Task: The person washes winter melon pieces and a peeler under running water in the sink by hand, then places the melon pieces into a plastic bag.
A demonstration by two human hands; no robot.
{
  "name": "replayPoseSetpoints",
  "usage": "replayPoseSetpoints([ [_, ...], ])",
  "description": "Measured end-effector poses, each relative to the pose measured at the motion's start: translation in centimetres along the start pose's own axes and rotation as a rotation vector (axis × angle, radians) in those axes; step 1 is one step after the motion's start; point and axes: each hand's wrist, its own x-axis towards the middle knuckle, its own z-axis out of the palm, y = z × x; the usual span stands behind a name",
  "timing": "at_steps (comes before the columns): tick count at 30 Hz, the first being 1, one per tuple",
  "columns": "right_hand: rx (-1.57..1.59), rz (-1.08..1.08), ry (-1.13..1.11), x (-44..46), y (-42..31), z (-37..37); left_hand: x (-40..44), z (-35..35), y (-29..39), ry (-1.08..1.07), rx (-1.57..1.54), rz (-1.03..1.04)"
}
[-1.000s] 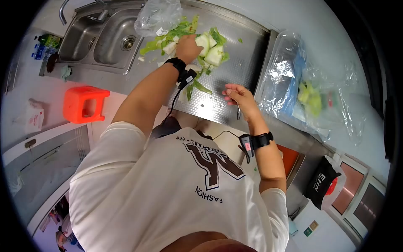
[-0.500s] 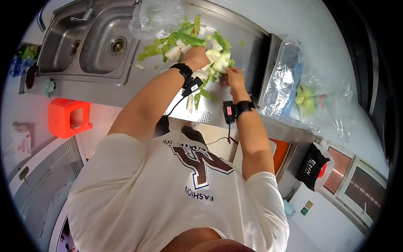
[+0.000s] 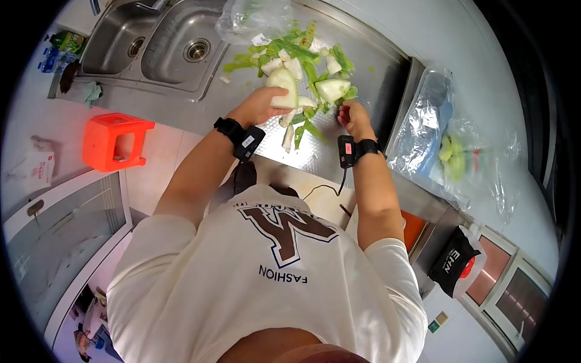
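Note:
My left hand [image 3: 260, 106] is closed around a large wedge of peeled pale-green gourd [image 3: 283, 88], raised over the steel counter. Another gourd piece [image 3: 332, 90] lies on the counter just beyond my right hand [image 3: 353, 117]. The fingers of that hand are curled in; whether anything sits inside them I cannot make out. Green peelings [image 3: 279, 46] are strewn around, mixed with white chunks [image 3: 293, 68] of pith or flesh. Long pale strips [image 3: 288, 138] lie near the counter's front edge.
A double sink [image 3: 181, 78] is set into the counter on the left. A crumpled clear plastic bag [image 3: 254, 21] lies at the back. More plastic wrapping [image 3: 423, 121] is on the right. An orange stool [image 3: 97, 143] stands on the floor at left.
My left hand has come back toward me and left, lifting the gourd wedge from the pile. My right hand has drawn slightly away from the other gourd piece. The whole view has shifted.

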Motion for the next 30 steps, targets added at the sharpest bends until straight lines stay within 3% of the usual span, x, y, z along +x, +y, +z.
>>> replayPoseSetpoints([
  [3, -0.064, -0.095, 0.028, -0.4, -0.2, 0.1, -1.0, 0.7, -0.8, 0.107, -0.001, 0.029],
  [5, -0.558, -0.561, 0.129, -0.4, -0.4, 0.7, -2.1, 1.2, -1.2, 0.149, 0.005, 0.032],
  [6, -0.810, -0.698, 0.177, -2.7, -1.5, 1.4, -2.5, 1.1, -1.5, 0.169, 0.015, 0.035],
  [7, -0.800, -0.697, 0.169, -2.5, -1.4, 1.8, -3.1, 1.3, -1.7, 0.191, 0.024, 0.036],
  [9, -1.141, -1.288, 0.182, -1.9, -1.4, 2.7, -4.4, 1.6, -2.1, 0.245, 0.028, 0.063],
  [11, -1.225, -1.196, 0.074, -1.8, -1.1, 3.1, -5.0, 1.2, -2.2, 0.292, 0.024, 0.092],
  [14, -1.218, -1.251, 0.249, 0.7, 0.7, 3.2, -6.0, -0.3, -2.3, 0.259, -0.045, 0.141],
  [16, -0.825, -1.105, 0.359, 0.5, 1.0, 2.6, -7.2, -0.3, -1.9, 0.350, -0.027, 0.118],
  [19, -0.904, -1.010, 0.283, -0.4, 0.0, 1.4, -7.6, -1.0, -2.1, 0.440, -0.055, 0.104],
  [24, -0.873, -1.126, 0.509, 0.3, -0.6, 1.4, -7.3, -1.1, -2.8, 0.448, -0.062, 0.118],
  [27, -1.087, -1.261, 0.466, -0.8, -1.3, 2.3, -7.3, -0.7, -2.8, 0.435, -0.068, 0.124],
  [29, -1.258, -1.221, 0.179, 1.1, -0.5, 2.6, -7.3, -0.6, -2.7, 0.424, -0.074, 0.130],
  [30, -1.239, -1.095, 0.124, 0.7, -1.2, 2.9, -7.2, -0.6, -2.8, 0.426, -0.083, 0.130],
])
